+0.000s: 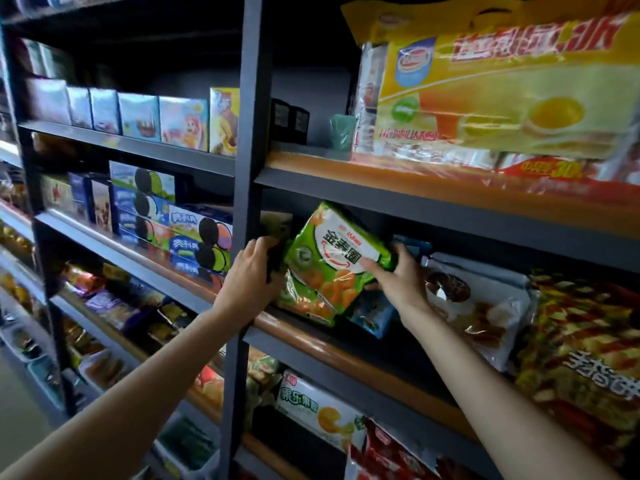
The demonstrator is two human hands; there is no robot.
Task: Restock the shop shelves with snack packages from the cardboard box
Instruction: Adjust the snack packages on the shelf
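Green snack bag (332,261) tilted on the middle shelf (346,355), atop another green bag. Right hand (398,282) pinches its right edge, thumb on the front. Left hand (254,271) curls round a dark pack (277,258) at its left. Blue packet (372,315) and clear cookie bag (478,306) crowd the right; dark steel upright (249,209) hems the left. Cookie boxes (201,244) fill the next bay.

Place: a shop aisle.
Shelving: dark metal shelves (433,206) in tiers, filling the view.
Stock: cookie boxes (194,237) at 9 o'clock, bagged snacks (581,344) at 3 o'clock, fronts facing outward.
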